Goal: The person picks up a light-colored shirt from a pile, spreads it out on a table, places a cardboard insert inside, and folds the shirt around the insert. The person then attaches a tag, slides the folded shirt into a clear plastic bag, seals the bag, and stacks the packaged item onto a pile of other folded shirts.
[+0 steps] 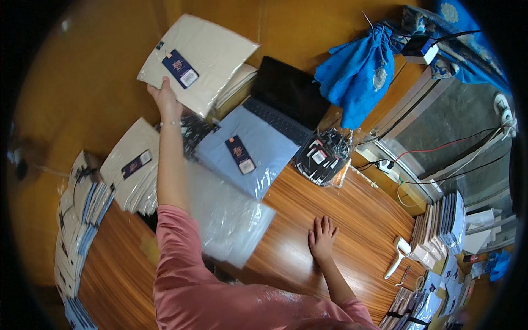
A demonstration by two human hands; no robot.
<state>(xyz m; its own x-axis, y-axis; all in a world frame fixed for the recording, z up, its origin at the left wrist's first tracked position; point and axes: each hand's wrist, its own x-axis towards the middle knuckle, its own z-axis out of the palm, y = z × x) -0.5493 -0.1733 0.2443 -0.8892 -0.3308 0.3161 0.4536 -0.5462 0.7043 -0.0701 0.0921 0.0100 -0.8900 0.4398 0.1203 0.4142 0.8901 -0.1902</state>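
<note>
At the far left, my left hand [165,100] grips the near corner of a cream folded garment in a clear bag [212,52], thumb on top and fingers mostly hidden beneath. A navy hang tag [180,69] lies on the garment, near my thumb. Beneath its right side, more cream bagged garments [236,85] show. My right hand [323,240] rests palm down on the wooden table [308,203], fingers slightly apart and holding nothing. A light blue bagged garment [236,143] with a similar tag lies between my hands, partly over a laptop keyboard.
Clear plastic bags [225,214] lie by my left arm. Left of it are a cream garment stack [132,168] and a long garment row [74,236]. A laptop [291,88], bagged black tags [322,157], a lint roller [400,256] and more stacks [440,223] stand around the table.
</note>
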